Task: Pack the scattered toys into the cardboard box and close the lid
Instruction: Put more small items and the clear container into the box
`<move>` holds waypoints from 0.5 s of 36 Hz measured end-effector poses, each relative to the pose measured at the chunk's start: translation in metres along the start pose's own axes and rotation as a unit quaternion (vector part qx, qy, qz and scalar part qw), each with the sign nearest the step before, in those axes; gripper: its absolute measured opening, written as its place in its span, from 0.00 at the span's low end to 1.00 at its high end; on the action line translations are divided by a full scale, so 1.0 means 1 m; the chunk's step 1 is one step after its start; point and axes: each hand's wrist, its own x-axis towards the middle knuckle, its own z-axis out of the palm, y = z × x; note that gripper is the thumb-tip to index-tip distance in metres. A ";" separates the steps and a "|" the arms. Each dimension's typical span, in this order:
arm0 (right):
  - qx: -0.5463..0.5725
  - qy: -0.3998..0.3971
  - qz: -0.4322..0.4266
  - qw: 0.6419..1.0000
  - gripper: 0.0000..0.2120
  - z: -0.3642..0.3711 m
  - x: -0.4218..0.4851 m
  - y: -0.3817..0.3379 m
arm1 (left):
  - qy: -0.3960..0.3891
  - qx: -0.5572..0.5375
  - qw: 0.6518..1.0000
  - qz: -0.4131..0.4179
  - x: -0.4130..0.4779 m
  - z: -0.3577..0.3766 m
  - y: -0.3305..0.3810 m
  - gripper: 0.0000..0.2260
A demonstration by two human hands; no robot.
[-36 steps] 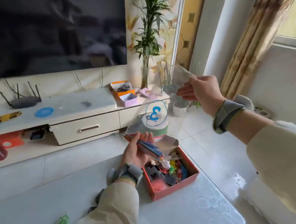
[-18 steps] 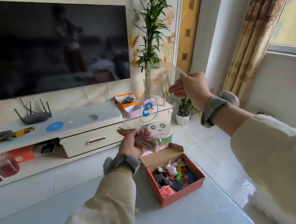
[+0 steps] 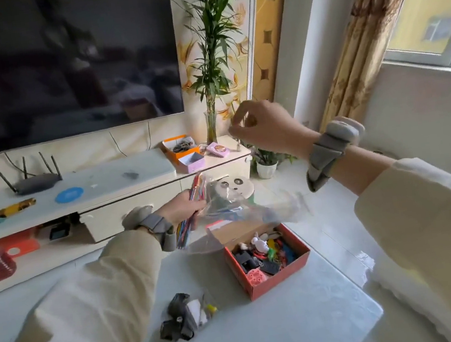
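A red cardboard box (image 3: 279, 281) stands open on the white table (image 3: 268, 334), its lid flap up at the back. Inside lie a white rabbit figure, black pieces and several bright toys. My left hand (image 3: 179, 210) is shut on a bundle of coloured sticks (image 3: 197, 191), above and behind the box's left side. A clear plastic bag (image 3: 253, 213) drapes from that bundle across the air over the box. Higher up and to the right, my right hand (image 3: 266, 128) has its fingers pinched together, with nothing visible in them. A black toy with a small clear packet (image 3: 180, 317) lies on the table left of the box.
Behind the table runs a low TV stand (image 3: 121, 173) with a router (image 3: 33, 183), an orange box (image 3: 179, 148) and a pink box (image 3: 193, 162). A panda-faced stool (image 3: 235, 185) stands on the floor behind the red box. A potted plant and a curtain are on the right.
My right hand has let go of the clear bag and lifted away; the bag has dropped and now hangs from the left hand's bundle. The view tilted up and the black toy came into sight.
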 end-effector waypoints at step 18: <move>-0.151 -0.456 0.020 0.877 0.09 0.090 -0.023 0.032 | -0.316 0.186 0.924 0.110 -0.018 0.029 0.031 0.07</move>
